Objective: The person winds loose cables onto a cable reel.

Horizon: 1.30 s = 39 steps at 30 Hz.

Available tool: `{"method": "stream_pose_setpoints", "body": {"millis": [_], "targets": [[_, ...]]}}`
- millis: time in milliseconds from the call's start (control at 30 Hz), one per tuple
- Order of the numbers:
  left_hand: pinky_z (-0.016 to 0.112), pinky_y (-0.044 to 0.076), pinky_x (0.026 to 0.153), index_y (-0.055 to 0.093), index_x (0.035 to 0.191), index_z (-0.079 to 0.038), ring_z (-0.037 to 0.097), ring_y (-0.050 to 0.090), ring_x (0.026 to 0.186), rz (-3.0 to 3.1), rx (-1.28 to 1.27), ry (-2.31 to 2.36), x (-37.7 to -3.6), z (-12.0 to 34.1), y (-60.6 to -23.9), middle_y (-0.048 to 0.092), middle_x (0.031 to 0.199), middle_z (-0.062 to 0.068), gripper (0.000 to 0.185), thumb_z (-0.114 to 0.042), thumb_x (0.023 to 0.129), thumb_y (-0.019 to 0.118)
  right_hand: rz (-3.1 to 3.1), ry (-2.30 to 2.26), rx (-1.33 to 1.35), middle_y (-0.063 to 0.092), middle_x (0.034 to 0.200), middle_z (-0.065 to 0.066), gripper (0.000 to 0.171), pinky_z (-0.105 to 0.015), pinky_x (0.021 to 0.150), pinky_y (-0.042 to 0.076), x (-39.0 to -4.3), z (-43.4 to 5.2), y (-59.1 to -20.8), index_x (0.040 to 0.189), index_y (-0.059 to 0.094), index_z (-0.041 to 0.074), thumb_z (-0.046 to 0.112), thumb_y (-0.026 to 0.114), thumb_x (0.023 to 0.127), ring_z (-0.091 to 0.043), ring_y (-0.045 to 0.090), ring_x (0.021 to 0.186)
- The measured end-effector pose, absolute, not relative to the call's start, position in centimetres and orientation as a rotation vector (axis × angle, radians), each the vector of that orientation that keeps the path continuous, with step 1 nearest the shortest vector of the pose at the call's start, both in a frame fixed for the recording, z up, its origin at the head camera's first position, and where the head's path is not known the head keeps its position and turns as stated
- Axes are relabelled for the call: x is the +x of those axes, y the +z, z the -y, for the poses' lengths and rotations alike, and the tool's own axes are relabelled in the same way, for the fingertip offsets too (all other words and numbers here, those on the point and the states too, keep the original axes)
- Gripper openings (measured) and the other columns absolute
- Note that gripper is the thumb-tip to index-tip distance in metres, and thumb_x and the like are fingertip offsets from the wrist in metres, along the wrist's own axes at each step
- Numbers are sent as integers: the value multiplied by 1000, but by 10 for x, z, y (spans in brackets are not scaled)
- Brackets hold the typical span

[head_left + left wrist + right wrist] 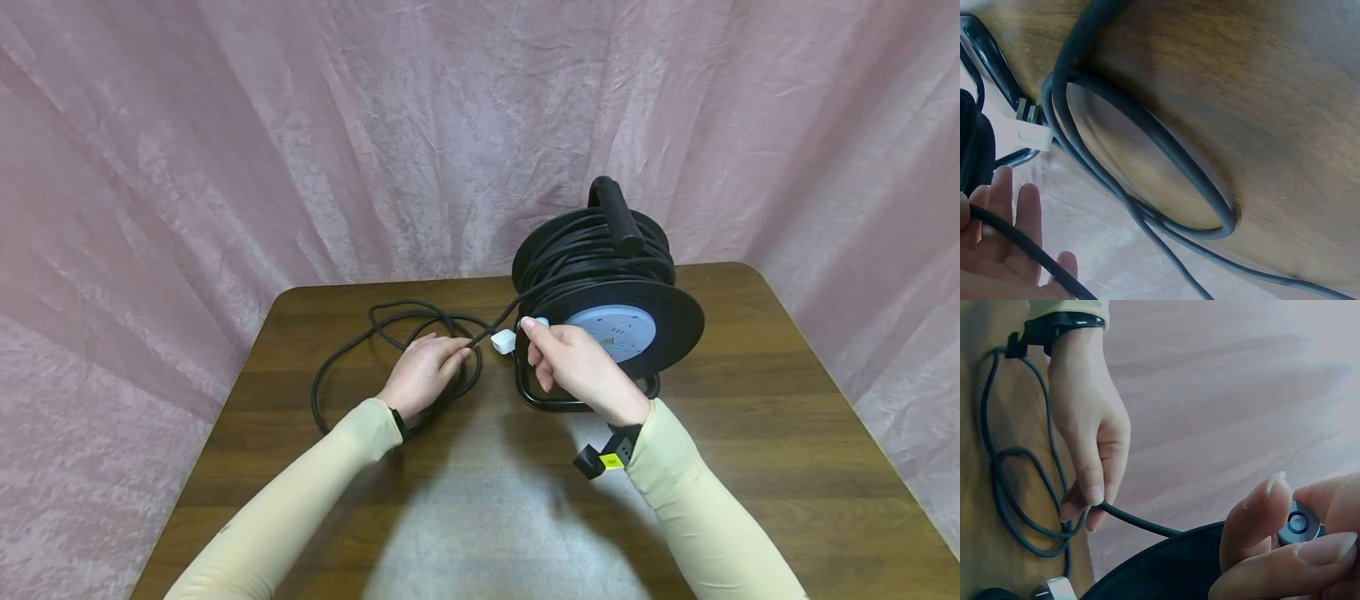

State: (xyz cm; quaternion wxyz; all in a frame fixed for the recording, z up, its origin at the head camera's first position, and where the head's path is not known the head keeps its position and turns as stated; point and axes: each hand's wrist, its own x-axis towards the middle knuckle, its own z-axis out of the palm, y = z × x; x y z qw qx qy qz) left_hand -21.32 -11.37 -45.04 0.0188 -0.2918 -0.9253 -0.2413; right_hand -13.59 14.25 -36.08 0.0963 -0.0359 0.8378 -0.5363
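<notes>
A black cable reel (678, 325) stands on its tubular frame at the right back, with a blue-grey socket face (636, 329) and a top handle (619, 218). My left hand (427, 371) pinches the black cable (1022, 242), which runs from there up to the reel's wound turns. In front of the reel's rim, my right hand (573, 358) grips a small grey winding knob (1298, 524) between thumb and fingers. Part of the socket face is hidden behind that hand. The white plug (503, 341) sits beside the frame, between both hands.
Loose cable loops (330, 367) lie on the wooden table (780, 433) around and left of my left hand. Pink curtains (420, 142) hang close behind the table's back edge and to both sides.
</notes>
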Motion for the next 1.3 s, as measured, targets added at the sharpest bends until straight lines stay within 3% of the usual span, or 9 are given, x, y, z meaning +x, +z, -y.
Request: {"method": "stream_pose_setpoints", "body": {"millis": [367, 667, 833, 1033, 1300], "targets": [[45, 35, 115, 71, 130, -13, 23, 65, 118, 2848, -915, -712, -210, 113, -446, 74, 118, 2, 29, -25, 107, 59, -2521, -1581, -109, 61, 60, -7, 69, -33, 59, 38, -135, -155, -351, 87, 65, 3, 66, 41, 103, -22, 49, 61], [47, 42, 107, 72, 127, -11, 20, 67, 109, 2841, -906, -741, -213, 114, -439, 75, 110, 1, 28, -24, 108, 57, -2531, -1585, -120, 61, 59, -7, 68, -32, 59, 38, -134, -159, -349, 88, 65, 1, 63, 41, 105, -23, 50, 61], [47, 42, 106, 71, 128, -13, 19, 66, 110, 2852, -890, -734, -214, 116, -439, 74, 116, -1, 29, -27, 109, 55, -2547, -1572, -127, 61, 59, -8, 69, -32, 55, 36, -134, -161, -349, 88, 65, 1, 64, 41, 104, -21, 47, 58], [44, 39, 111, 70, 131, -11, 21, 66, 110, 2781, -938, -759, -214, 117, -441, 74, 114, 2, 30, -25, 108, 56, -2547, -1584, -112, 61, 61, -9, 70, -33, 53, 34, -133, -165, -344, 90, 64, -1, 65, 42, 104, -20, 45, 57], [44, 18, 124, 67, 135, -14, 22, 64, 118, 2780, -929, -736, -213, 123, -438, 72, 121, 2, 31, -25, 108, 56, -2493, -1656, -107, 59, 61, -10, 70, -32, 48, 29, -129, -173, -336, 88, 63, -3, 63, 45, 103, -16, 38, 52]]}}
